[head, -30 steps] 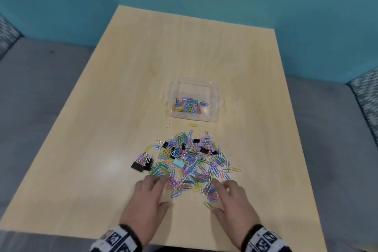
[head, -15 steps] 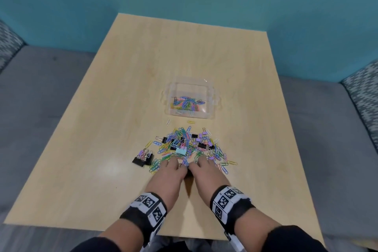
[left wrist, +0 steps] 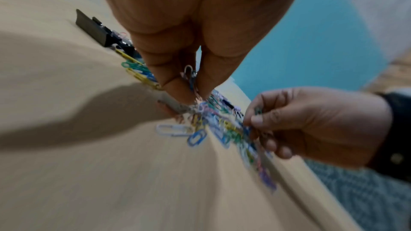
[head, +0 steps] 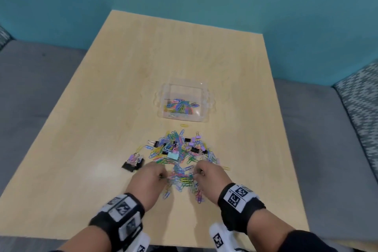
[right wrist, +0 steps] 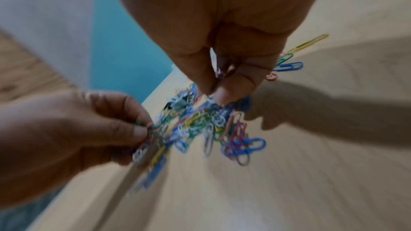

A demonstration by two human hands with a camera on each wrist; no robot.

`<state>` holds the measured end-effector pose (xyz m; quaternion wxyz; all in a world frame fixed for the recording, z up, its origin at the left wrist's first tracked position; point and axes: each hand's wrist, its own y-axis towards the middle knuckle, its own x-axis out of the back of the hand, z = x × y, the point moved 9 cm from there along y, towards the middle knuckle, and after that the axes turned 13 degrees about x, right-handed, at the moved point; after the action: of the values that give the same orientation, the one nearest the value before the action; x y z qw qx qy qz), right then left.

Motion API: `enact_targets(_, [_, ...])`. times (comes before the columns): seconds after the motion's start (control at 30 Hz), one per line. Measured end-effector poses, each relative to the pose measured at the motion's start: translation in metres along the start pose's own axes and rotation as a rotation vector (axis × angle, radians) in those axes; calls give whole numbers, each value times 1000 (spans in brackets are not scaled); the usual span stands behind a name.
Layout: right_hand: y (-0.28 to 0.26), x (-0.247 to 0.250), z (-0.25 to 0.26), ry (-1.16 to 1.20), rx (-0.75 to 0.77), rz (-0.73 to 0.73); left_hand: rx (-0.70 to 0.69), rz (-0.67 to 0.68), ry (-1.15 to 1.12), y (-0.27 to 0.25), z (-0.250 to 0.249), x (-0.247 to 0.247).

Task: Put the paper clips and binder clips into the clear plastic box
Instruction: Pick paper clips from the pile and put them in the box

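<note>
A tangled bunch of paper clips [head: 181,178] is pinched from either side by the left hand [head: 148,180] and right hand [head: 210,179], near the pile; the clear plastic box [head: 184,103] stands well beyond; loosely hooked clips could be shed in transit.

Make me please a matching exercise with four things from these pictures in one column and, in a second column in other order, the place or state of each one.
Things:
1. clear plastic box
2. black binder clip
3. left hand
4. single yellow paper clip

Places or states:
A. lies alone on the table between the box and the pile
B. pinches coloured paper clips at the near edge of the pile
C. stands beyond the pile, with some paper clips inside
D. lies at the left edge of the pile, beside the left hand

Pairs: 1-C, 2-D, 3-B, 4-A
</note>
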<state>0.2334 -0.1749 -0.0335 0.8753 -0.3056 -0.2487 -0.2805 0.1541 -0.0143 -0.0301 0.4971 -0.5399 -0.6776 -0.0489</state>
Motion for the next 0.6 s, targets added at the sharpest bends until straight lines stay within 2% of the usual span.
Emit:
enact_targets(0.07, [1, 3, -8, 211, -97, 20, 79, 80, -142, 6, 2, 10])
enact_targets(0.17, [12, 13, -10, 527, -205, 45, 200, 193, -493, 16, -9, 31])
enact_targets(0.23, [28, 28, 2, 783, -213, -6, 207, 192, -610, 32, -22, 52])
enact_targets(0.3, [50, 51, 16, 991, -190, -112, 192, 123, -637, 56, -36, 76])
enact_targets(0.37, [73, 77, 28, 1007, -152, -211, 183, 50, -639, 82, -49, 95])
enact_targets(0.5, [113, 110, 41, 897, -148, -376, 132, -40, -610, 121, -85, 115])
enact_targets(0.6, [125, 114, 54, 938, -145, -337, 85, -51, -623, 131, -98, 117])
